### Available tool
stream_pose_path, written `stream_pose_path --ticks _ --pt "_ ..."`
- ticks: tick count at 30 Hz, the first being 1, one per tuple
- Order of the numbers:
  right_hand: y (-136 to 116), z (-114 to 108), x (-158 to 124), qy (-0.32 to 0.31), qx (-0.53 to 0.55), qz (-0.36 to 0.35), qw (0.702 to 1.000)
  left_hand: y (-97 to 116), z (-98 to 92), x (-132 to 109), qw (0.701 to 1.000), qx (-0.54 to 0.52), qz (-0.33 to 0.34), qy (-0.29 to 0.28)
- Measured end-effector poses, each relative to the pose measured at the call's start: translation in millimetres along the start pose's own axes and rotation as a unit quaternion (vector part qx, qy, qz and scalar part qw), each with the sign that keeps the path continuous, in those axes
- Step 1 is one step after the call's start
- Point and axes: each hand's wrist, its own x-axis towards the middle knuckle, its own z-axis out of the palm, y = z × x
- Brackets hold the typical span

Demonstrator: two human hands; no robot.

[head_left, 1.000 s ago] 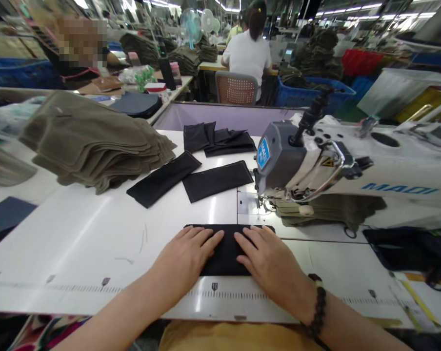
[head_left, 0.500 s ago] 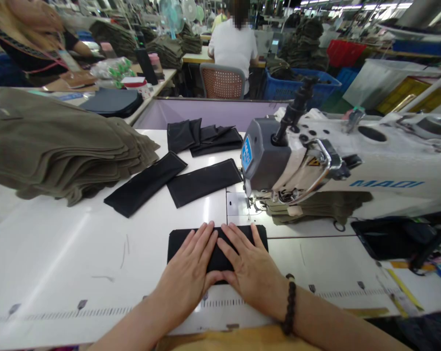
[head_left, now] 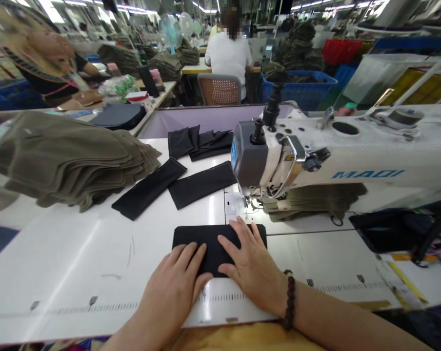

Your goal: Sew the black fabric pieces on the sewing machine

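A folded black fabric piece lies flat on the white sewing table, just in front of the sewing machine's needle area. The fingertips of my left hand rest on its lower left part, slightly bent and apart. My right hand lies spread over its right half, fingers pointing toward the machine, with a dark braided bracelet on the wrist. Both hands are open and press on the cloth without gripping it. Part of the piece's right side is hidden under my right hand.
The sewing machine stands on the right, with olive cloth under its arm. Black strips and folded black pieces lie beyond my hands. An olive fabric stack stands at left. A seated person is ahead, another at far left.
My left hand has slid back toward me and left, away from my right hand, uncovering more of the black piece. My right hand reaches slightly farther forward. The view has shifted a little.
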Motion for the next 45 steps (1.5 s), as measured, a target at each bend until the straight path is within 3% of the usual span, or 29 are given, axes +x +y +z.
stream_pose_path --ticks 3,5,8,11,17,24,31,45 --pt "3.8 -13.1 -2.4 0.003 -0.007 0.036 0.999 -6.1 7.1 44.3 0.999 0.014 -0.012 -0.026" --pt "12.2 -21.7 -1.4 -0.001 -0.015 0.025 1.000 -15.4 11.6 80.7 0.999 0.016 0.001 -0.049" --pt "33.1 -30.5 5.1 -0.030 -0.037 -0.066 0.997 -21.9 13.6 127.4 0.996 0.004 0.042 -0.078" --pt "57.2 -33.3 13.7 -0.050 -0.062 -0.161 0.984 -14.2 11.6 147.6 0.993 -0.016 0.077 -0.088" --pt "83.7 -31.7 20.1 -0.017 -0.018 -0.237 0.971 7.7 16.4 133.5 0.989 -0.073 0.102 -0.073" --pt "94.4 -32.7 14.9 0.023 -0.086 -0.158 0.983 4.2 30.3 137.8 0.987 -0.098 0.115 -0.049" --pt "92.4 -29.9 16.5 0.009 -0.100 -0.118 0.988 -1.8 31.1 145.1 0.987 -0.095 0.123 -0.046" --pt "90.9 -27.1 17.1 0.000 -0.082 -0.082 0.993 -5.0 31.2 150.8 0.985 -0.107 0.125 -0.057"
